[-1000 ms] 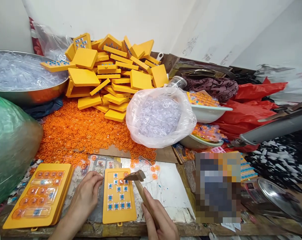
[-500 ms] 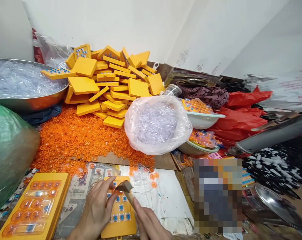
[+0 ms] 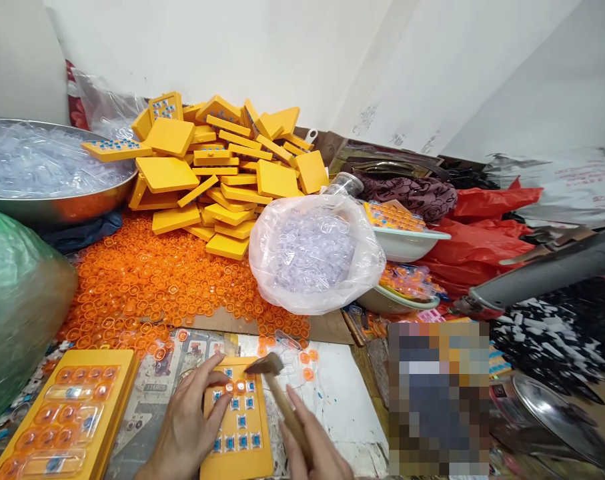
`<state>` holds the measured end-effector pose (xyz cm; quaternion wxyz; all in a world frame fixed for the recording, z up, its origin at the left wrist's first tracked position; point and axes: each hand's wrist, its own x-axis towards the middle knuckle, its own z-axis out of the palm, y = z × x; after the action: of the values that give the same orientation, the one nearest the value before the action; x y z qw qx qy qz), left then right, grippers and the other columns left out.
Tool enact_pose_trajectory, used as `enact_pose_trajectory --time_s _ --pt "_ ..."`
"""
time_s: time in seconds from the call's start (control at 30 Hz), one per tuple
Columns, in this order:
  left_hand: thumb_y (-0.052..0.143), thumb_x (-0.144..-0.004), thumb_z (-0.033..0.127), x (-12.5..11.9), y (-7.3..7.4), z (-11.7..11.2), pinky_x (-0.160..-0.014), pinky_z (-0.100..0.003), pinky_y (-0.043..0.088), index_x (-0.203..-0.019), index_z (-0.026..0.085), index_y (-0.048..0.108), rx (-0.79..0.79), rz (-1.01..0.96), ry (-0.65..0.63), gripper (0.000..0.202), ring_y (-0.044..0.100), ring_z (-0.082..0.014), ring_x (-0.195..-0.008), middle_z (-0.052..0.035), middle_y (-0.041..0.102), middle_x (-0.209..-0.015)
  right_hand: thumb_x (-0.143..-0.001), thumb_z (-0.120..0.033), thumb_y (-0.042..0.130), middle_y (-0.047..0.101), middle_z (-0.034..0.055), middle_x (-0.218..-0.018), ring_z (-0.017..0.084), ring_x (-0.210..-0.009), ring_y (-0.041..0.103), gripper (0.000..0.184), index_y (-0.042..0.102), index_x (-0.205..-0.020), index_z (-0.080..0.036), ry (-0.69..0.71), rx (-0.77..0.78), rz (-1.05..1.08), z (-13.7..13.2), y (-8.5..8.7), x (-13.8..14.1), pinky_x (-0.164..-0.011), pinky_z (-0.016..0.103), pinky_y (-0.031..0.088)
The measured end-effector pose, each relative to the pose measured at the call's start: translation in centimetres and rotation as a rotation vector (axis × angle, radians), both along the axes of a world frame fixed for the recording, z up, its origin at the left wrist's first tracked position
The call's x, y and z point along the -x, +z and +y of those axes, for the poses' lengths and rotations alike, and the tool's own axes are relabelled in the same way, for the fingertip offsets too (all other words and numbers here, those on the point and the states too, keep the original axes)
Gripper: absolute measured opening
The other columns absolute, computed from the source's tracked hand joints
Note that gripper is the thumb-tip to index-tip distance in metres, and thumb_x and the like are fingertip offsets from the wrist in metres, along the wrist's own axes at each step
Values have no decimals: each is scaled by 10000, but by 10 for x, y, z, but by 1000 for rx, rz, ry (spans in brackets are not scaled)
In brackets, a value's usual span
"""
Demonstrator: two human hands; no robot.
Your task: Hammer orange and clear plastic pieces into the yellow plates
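A yellow panel (image 3: 237, 463) with rows of small blue-and-white pieces lies flat in front of me. My left hand (image 3: 185, 417) rests over its left side, thumb and index finger closed around an orange cap (image 3: 229, 387) in an upper row. Another orange cap (image 3: 240, 387) sits just to the right of it. My right hand (image 3: 319, 443) grips the wooden handle of a hammer (image 3: 269, 365), whose dark head hovers over the panel's upper right corner. To the left lies a stack of yellow panels (image 3: 99, 407), the top one fitted with orange caps and clear covers.
Loose orange caps (image 3: 167, 287) are heaped behind the work area, below a pile of yellow panels (image 3: 169, 175). A white bag of clear pieces (image 3: 315, 253) stands centrally. At left are a metal basin (image 3: 82, 208) and green bag (image 3: 22, 313); at right, a metal pot (image 3: 547, 413).
The hammer has lifted and shifted right, uncovering the two orange caps. My left hand has hardly moved, and its fingers remain at the panel's upper rows.
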<state>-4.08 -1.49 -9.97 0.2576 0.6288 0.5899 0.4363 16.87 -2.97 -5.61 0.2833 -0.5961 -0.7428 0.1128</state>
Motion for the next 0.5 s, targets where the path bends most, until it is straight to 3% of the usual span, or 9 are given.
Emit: enact_pose_trajectory --time_s 0.1,0.27,0.4,0.5 --pt "557 -854 212 -1 5 -3 -805 -358 567 -1299 256 406 -31 40 15 472 663 -194 -927 -46 680 -1000 -899 -400 474 706 79 -1087 231 -935 695 357 596 -1185 -225 -177 79 -19 25 5 -17 -732 279 555" --pt "570 -838 183 -5 26 -6 -817 -348 565 -1210 218 492 -201 111 35 382 637 -213 -992 -89 638 -1091 -828 -317 522 730 69 -998 288 -779 703 245 672 -1014 -265 -233 200 -6 56 8 -32 -635 360 513" --pt "599 -827 153 -13 36 -8 -772 -305 574 -1130 200 529 -363 80 39 314 660 -191 -896 -66 669 -954 -821 -287 520 717 79 -1035 285 -792 688 275 657 -1059 -270 -234 268 133 47 18 -19 -671 368 490" --pt "614 -826 144 -24 37 -10 -796 -297 577 -1165 187 517 -416 55 4 355 672 -187 -902 -71 686 -961 -828 -397 563 722 42 -882 227 -760 678 225 654 -971 -249 -144 344 341 33 28 4 -675 308 508"
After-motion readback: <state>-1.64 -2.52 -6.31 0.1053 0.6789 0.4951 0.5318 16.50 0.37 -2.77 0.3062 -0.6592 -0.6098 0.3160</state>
